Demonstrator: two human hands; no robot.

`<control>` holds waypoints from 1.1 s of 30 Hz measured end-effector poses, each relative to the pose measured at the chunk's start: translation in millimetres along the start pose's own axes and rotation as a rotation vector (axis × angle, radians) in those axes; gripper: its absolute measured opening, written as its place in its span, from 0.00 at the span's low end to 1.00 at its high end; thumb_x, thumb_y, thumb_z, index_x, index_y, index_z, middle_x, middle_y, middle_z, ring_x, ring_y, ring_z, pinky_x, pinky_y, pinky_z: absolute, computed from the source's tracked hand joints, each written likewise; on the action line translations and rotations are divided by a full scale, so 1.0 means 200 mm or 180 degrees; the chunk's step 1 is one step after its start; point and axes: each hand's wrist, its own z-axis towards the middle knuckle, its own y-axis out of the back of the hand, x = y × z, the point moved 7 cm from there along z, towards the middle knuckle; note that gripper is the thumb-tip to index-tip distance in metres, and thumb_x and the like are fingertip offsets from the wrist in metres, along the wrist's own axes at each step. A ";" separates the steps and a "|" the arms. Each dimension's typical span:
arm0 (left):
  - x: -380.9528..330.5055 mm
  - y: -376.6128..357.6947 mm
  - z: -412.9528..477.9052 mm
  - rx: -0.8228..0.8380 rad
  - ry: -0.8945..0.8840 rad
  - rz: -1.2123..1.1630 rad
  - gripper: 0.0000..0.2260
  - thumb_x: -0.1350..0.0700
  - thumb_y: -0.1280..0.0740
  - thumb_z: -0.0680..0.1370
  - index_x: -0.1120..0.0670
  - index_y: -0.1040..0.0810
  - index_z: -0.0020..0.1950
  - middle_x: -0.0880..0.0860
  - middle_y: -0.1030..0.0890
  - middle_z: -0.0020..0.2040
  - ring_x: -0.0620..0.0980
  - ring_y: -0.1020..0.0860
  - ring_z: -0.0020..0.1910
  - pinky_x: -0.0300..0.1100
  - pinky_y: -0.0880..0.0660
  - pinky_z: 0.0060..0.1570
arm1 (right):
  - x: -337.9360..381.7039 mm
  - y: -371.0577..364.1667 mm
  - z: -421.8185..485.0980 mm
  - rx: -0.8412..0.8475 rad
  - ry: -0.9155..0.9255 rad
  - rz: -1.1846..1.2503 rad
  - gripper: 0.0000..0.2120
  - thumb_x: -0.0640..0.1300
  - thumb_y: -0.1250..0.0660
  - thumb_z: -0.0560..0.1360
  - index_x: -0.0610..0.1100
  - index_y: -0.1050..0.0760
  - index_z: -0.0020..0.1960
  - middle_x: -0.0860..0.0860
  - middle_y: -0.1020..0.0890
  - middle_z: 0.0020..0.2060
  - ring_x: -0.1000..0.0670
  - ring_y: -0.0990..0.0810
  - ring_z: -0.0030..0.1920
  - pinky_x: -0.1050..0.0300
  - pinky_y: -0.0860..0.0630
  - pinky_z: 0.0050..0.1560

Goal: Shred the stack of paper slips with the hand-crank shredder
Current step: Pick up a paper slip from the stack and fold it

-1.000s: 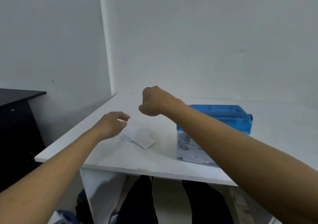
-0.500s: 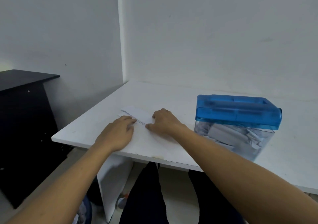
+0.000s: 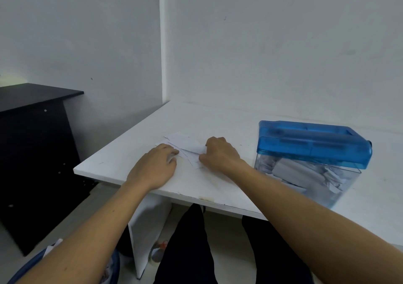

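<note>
A loose stack of white paper slips (image 3: 184, 145) lies on the white table (image 3: 218, 120), left of the shredder. My left hand (image 3: 153, 167) rests flat on the stack's near left end, fingers stretched over the paper. My right hand (image 3: 219, 154) has its fingers curled and pinches the right edge of the top slip, which is lifted a little. The hand-crank shredder (image 3: 311, 146) has a blue translucent top on a clear bin (image 3: 305, 179) that holds shredded paper; it stands to the right of both hands, untouched. Its crank is not visible.
The table sits in a corner between two white walls. A black cabinet (image 3: 32, 144) stands to the left, apart from the table. My legs in dark trousers (image 3: 187, 251) are under the table's front edge. A blue-rimmed bin (image 3: 32, 264) shows at the bottom left.
Both hands came down from the air onto the slips. Since half a second ago the right hand has taken the top slip's edge and raised it slightly; the view moved closer.
</note>
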 end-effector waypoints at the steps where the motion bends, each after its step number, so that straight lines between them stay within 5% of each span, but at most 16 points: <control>1: 0.00 0.00 0.00 -0.0009 -0.0004 0.0004 0.17 0.52 0.41 0.83 0.49 0.24 0.70 0.44 0.28 0.72 0.49 0.27 0.67 0.47 0.30 0.67 | 0.00 0.00 0.00 0.0004 -0.0009 -0.0005 0.10 0.44 0.35 0.78 0.41 0.28 0.57 0.45 0.25 0.53 0.44 0.25 0.48 0.54 0.30 0.46; 5: 0.00 -0.01 0.00 -0.0023 -0.0038 0.0024 0.17 0.52 0.42 0.83 0.48 0.24 0.70 0.44 0.28 0.71 0.48 0.26 0.66 0.47 0.30 0.66 | -0.01 -0.03 0.02 0.0186 -0.0146 0.0186 0.09 0.47 0.34 0.77 0.42 0.30 0.52 0.47 0.26 0.51 0.44 0.24 0.49 0.55 0.30 0.43; 9: 0.00 -0.01 0.01 -0.0018 -0.0123 0.0175 0.17 0.52 0.43 0.83 0.43 0.24 0.70 0.43 0.28 0.70 0.48 0.27 0.66 0.46 0.29 0.64 | 0.02 -0.07 0.04 0.0338 -0.0280 0.0175 0.21 0.60 0.29 0.72 0.44 0.31 0.51 0.46 0.25 0.55 0.43 0.22 0.56 0.54 0.28 0.45; 16: -0.01 -0.02 0.01 0.0023 -0.0170 0.0393 0.18 0.52 0.45 0.84 0.39 0.26 0.71 0.45 0.29 0.69 0.49 0.30 0.65 0.47 0.30 0.62 | 0.04 -0.06 0.06 0.0456 -0.0496 0.0528 0.15 0.47 0.26 0.71 0.45 0.33 0.42 0.49 0.27 0.42 0.46 0.25 0.48 0.57 0.30 0.40; 19: -0.01 -0.02 0.01 0.0023 -0.0176 0.0402 0.18 0.52 0.45 0.84 0.39 0.26 0.71 0.45 0.30 0.70 0.49 0.30 0.66 0.47 0.31 0.63 | 0.05 -0.06 0.07 0.0340 -0.0506 0.0651 0.13 0.41 0.26 0.70 0.44 0.31 0.45 0.47 0.25 0.49 0.46 0.24 0.47 0.58 0.30 0.36; 23: -0.01 -0.02 0.02 0.0048 -0.0179 0.0407 0.19 0.52 0.45 0.83 0.39 0.27 0.71 0.45 0.30 0.70 0.49 0.30 0.66 0.47 0.31 0.63 | 0.04 -0.04 0.08 0.0161 -0.0471 0.1256 0.19 0.44 0.26 0.73 0.43 0.29 0.60 0.46 0.22 0.57 0.44 0.22 0.56 0.55 0.25 0.47; 28: -0.01 -0.02 0.01 0.0037 -0.0214 0.0302 0.17 0.50 0.45 0.84 0.41 0.26 0.70 0.45 0.29 0.69 0.48 0.30 0.66 0.47 0.32 0.63 | 0.01 -0.04 0.08 0.0021 -0.0488 0.1894 0.12 0.41 0.34 0.76 0.40 0.25 0.59 0.44 0.20 0.56 0.42 0.20 0.56 0.51 0.22 0.51; 33: -0.06 0.10 0.01 -0.0536 0.0056 -0.0484 0.20 0.45 0.48 0.86 0.48 0.18 0.52 0.46 0.18 0.54 0.50 0.23 0.56 0.50 0.33 0.59 | 0.08 0.06 0.06 -0.0175 -0.0177 0.3035 0.10 0.40 0.36 0.79 0.43 0.25 0.60 0.47 0.18 0.55 0.45 0.19 0.55 0.53 0.22 0.52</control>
